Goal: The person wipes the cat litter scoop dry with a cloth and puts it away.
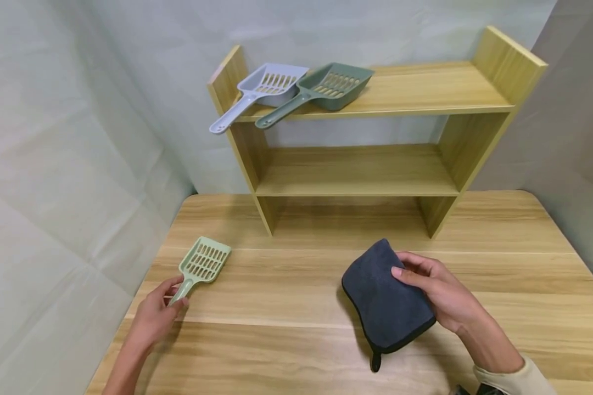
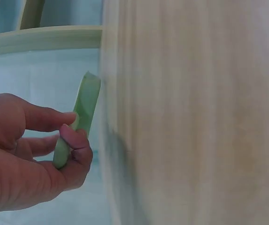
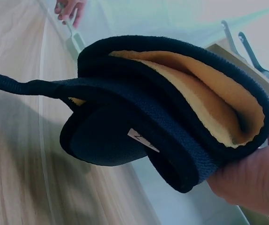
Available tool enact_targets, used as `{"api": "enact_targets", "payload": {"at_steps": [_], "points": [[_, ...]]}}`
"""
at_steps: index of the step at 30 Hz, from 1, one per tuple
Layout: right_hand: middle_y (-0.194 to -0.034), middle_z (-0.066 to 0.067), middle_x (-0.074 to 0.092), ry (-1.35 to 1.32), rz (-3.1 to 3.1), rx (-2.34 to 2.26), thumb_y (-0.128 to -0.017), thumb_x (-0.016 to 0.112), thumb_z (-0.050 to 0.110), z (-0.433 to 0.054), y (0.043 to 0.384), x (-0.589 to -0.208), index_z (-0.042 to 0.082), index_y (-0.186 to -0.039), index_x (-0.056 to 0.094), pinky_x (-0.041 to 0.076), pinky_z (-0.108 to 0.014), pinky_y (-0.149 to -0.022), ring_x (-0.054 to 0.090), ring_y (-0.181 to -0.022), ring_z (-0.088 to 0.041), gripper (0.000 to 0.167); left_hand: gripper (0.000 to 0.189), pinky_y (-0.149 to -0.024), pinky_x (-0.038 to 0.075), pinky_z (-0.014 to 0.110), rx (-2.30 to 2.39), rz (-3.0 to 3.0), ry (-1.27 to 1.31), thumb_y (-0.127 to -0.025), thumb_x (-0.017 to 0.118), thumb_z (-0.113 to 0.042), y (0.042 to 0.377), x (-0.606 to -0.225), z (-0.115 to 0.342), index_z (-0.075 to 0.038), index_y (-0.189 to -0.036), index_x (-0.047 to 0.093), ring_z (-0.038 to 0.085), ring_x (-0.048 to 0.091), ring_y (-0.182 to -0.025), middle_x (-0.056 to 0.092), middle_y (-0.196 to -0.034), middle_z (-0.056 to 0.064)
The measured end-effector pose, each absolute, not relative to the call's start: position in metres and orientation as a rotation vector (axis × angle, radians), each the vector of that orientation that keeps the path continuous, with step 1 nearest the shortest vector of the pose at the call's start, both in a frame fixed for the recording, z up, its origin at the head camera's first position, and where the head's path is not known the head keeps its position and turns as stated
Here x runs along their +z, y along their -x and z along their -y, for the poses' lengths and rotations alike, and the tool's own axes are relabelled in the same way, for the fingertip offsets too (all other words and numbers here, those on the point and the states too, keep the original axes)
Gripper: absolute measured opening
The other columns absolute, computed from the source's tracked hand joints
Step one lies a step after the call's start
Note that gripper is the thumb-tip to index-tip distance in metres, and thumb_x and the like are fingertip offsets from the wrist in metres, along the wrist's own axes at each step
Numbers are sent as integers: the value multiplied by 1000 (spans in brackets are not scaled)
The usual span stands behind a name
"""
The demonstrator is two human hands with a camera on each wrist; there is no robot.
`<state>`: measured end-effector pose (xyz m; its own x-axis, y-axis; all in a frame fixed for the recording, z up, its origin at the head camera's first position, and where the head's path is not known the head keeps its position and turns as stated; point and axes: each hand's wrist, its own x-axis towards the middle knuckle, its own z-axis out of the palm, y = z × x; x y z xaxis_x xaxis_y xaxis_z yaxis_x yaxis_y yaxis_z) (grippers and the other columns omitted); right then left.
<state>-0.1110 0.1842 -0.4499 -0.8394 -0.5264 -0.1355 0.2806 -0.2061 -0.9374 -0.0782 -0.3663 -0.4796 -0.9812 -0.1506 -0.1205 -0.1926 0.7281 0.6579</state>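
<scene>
My left hand (image 1: 154, 320) pinches the handle of a light green litter scoop (image 1: 190, 280) on the left of the head view. Its slotted head points away from me, and the left wrist view shows the scoop (image 2: 88, 96) edge-on, between thumb and fingers. On the right, my right hand (image 1: 449, 296) grips a folded dark blue cloth (image 1: 382, 302) by its right side, raised over the table. In the right wrist view the folded cloth (image 3: 172, 84) shows black edging, a yellow inner face, a small white tag and a hanging loop.
A wooden shelf unit (image 1: 484, 82) stands at the back of the table (image 1: 277, 351). On its top board lie a pale lilac litter scoop (image 1: 247, 99) and a dark green litter scoop (image 1: 303, 96), side by side at the left, handles jutting over the front edge.
</scene>
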Motion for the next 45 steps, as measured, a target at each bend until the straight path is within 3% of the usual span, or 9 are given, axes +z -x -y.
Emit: {"api": "enact_targets", "payload": {"at_steps": [6,14,28,33,40,45], "points": [[-116,3,73,310,-1556,-2059,-114,52,13,-184,112,-449,22,-135,69,65,-36,-80,77,-98,-16,28,48,-68,49,24,1035,-3028,149,-98,73,-1,76,-470,356,4,-144,61,12,62,-89,71,-116,25],[-114,3,75,346,-1543,-2054,-114,51,12,-183,111,-448,21,-133,69,65,-35,-80,77,-96,-16,28,42,-76,50,26,1048,-3160,30,-96,81,-9,80,-452,323,-1,-136,71,27,71,-97,77,-112,20],[-113,-2,74,454,-1532,-2003,-114,49,9,-182,113,-444,17,-135,68,65,-36,-77,78,-93,-18,29,35,-72,51,25,1092,-3182,-183,-87,91,-13,99,-432,258,-9,-121,81,18,67,-87,77,-100,7],[-114,-2,74,488,-1514,-1984,-114,48,8,-181,114,-441,16,-136,68,66,-37,-78,78,-95,-19,31,36,-73,52,26,1099,-3168,-313,-83,94,-13,107,-433,240,-9,-118,83,15,68,-86,80,-102,5],[-110,-3,76,553,-1485,-1955,-113,48,5,-178,117,-437,14,-135,69,66,-35,-76,80,-92,-19,32,35,-66,46,23,1046,-3162,-449,-79,97,-16,116,-430,214,-9,-111,85,11,58,-75,78,-94,3],[-109,-2,78,590,-1471,-1928,-112,49,3,-175,118,-434,12,-133,70,65,-32,-76,80,-91,-17,31,34,-68,47,23,1028,-3127,-582,-79,97,-16,123,-427,194,-9,-110,85,12,63,-79,80,-98,4]]}}
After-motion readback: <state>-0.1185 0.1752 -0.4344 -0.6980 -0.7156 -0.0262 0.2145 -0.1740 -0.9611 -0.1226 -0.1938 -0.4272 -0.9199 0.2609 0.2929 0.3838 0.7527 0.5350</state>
